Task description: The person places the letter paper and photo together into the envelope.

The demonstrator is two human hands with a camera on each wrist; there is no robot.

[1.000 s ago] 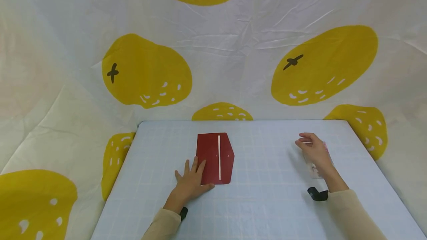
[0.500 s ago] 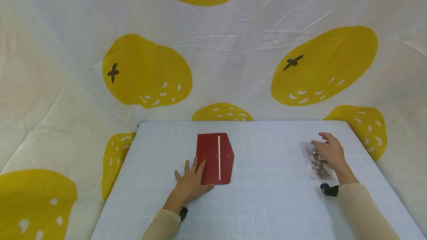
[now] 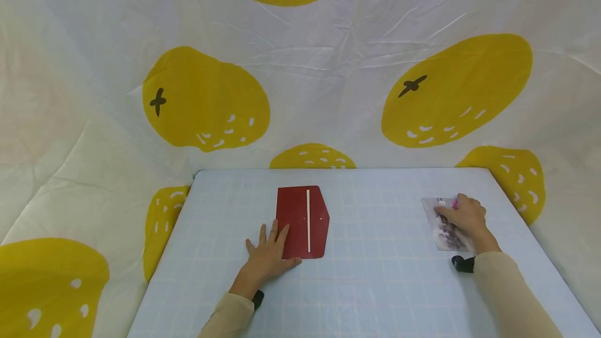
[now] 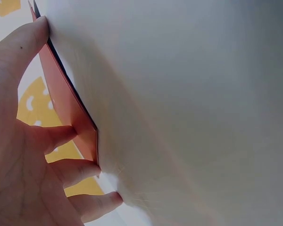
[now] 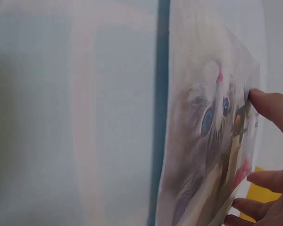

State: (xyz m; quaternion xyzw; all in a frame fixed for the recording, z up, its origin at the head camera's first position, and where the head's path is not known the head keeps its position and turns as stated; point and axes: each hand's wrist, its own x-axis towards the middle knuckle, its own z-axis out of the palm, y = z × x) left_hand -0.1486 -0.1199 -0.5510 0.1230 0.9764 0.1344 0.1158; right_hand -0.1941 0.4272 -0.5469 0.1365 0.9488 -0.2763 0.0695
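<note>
A red envelope (image 3: 300,223), its pointed flap opened to the right and a white strip along it, lies flat on the table. My left hand (image 3: 265,260) rests on its lower left corner with fingers spread, the thumb at the near edge. To the right lies a picture card (image 3: 448,239) printed with a blue-eyed cat, seen close up in the right wrist view. Over its upper right part is my right hand (image 3: 471,218); the thumb (image 5: 269,104) touches the picture side while the other fingertips sit along the far edge, well apart from the thumb.
A pale table with a faint grid (image 3: 371,286) bears both things, with a wide gap between them. Behind it and at the sides hangs a white curtain (image 3: 324,103) with large yellow fruit prints. A small black camera piece (image 3: 463,264) juts from the right wrist.
My right hand has moved right across the card, then lowered so its thumb and fingertips reach it. The left hand and the envelope have stayed in place.
</note>
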